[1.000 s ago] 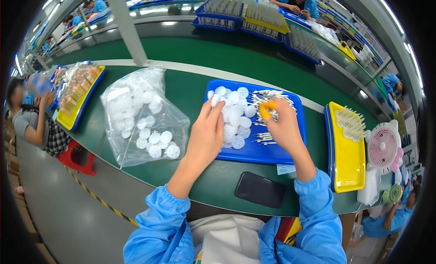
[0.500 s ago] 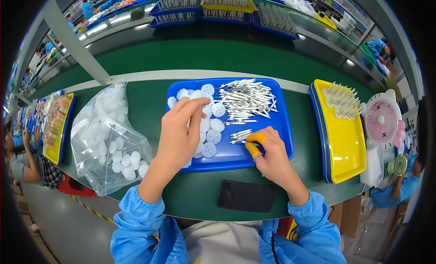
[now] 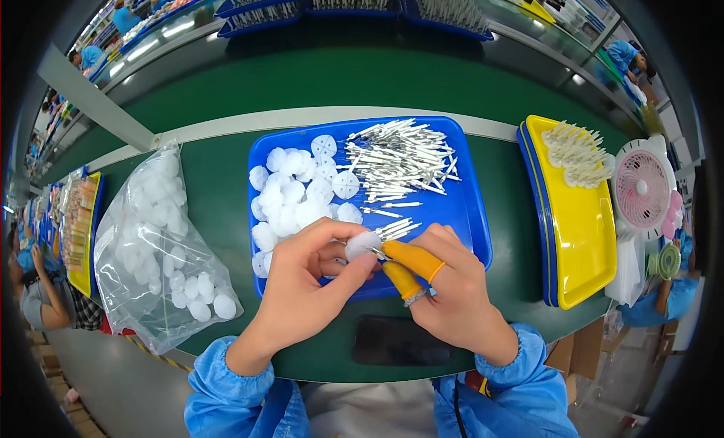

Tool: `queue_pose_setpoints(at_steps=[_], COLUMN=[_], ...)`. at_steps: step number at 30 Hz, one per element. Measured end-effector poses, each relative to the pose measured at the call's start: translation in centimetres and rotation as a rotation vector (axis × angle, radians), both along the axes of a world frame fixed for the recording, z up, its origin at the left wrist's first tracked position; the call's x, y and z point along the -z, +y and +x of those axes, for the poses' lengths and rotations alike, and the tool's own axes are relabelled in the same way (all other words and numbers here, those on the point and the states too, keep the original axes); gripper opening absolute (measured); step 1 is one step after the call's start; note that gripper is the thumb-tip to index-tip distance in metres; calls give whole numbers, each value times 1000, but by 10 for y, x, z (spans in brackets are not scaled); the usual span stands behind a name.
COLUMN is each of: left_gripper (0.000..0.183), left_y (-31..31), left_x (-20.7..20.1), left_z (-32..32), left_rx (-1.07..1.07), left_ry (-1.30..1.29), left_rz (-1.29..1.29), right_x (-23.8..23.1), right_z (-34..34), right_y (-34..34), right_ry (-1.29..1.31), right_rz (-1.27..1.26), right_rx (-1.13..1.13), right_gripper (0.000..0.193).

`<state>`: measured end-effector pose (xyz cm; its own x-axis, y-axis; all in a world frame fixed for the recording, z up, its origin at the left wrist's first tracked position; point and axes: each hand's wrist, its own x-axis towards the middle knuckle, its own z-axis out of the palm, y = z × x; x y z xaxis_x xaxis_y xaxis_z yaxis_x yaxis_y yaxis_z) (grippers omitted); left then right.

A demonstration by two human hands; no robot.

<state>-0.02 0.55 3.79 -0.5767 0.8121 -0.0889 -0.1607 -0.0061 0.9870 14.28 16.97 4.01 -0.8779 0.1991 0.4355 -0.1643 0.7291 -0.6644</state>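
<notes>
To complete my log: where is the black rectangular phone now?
In the head view, the black rectangular phone lies just right of lower centre on the green table, just below the blue plastic tray.

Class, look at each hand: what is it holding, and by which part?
The left hand pinches a white disc near its edge. The right hand seems to grip a thin pin, but which part is hidden.

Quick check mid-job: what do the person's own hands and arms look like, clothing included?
Both arms wear light blue sleeves with gathered cuffs at the wrists. The left hand shows no glove or cover. The right hand has yellow-orange finger covers on two digits, with a greyish band around the base of the lower one.
</notes>
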Motion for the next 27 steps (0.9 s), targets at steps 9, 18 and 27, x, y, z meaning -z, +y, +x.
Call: queue_pose_setpoints(at_steps=[9,18,27], left_gripper=[17,17,17], left_y=[0,0,1], left_x=[7,7,9], left_z=[-3,6,6], left_rx=[-107,-149,-180], left_ry=[190,591,574], left_rz=[-34,-165,-193], right_x=[2,15,10], right_z=[0,0,4], right_y=[-4,2,1], right_ry=[42,-43,-125], right_rz=[-56,5,-12], right_rx=[39,48,-31], right_gripper=[38,37,49])
